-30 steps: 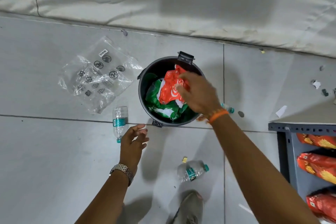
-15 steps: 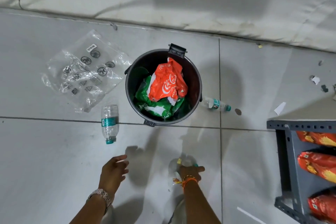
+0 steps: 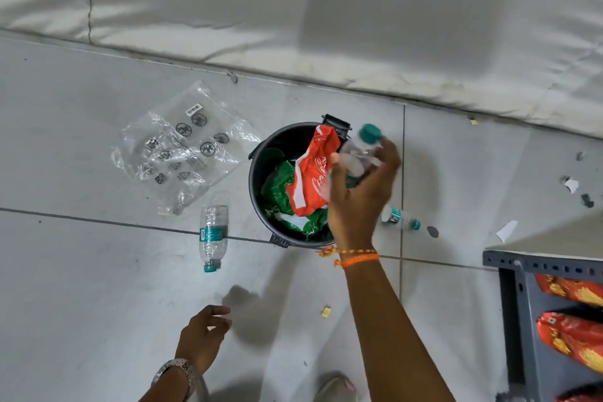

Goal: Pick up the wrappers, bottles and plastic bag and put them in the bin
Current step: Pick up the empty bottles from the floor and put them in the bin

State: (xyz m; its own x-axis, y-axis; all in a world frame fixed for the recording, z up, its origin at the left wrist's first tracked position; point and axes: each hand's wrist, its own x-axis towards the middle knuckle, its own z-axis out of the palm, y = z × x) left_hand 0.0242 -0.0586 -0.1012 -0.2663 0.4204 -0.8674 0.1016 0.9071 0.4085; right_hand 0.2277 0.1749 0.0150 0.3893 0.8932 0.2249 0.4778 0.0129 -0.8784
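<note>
A black bin point(image 3: 257, 170) stands on the tiled floor with a red wrapper point(image 3: 315, 173) and a green wrapper point(image 3: 279, 189) inside. My right hand point(image 3: 362, 192) hovers over the bin's right side, gripping a clear bottle with a teal cap point(image 3: 362, 148). A second clear bottle point(image 3: 213, 235) lies on the floor left of the bin. A third, smaller bottle point(image 3: 400, 218) lies right of the bin. The clear plastic bag point(image 3: 181, 147) lies flat at the left. My left hand point(image 3: 204, 336) hangs low with fingers apart, holding nothing.
A white fabric sheet point(image 3: 326, 10) covers the far side. A grey metal rack point(image 3: 535, 320) with orange snack packets point(image 3: 574, 341) stands at the right. Small paper scraps point(image 3: 506, 231) lie on the floor near it. My shoe point(image 3: 336, 388) shows at the bottom.
My right hand dropped from the bin to the floor bottle near my foot, grasped it, and has lifted it over the bin. My left hand drew back toward me.
</note>
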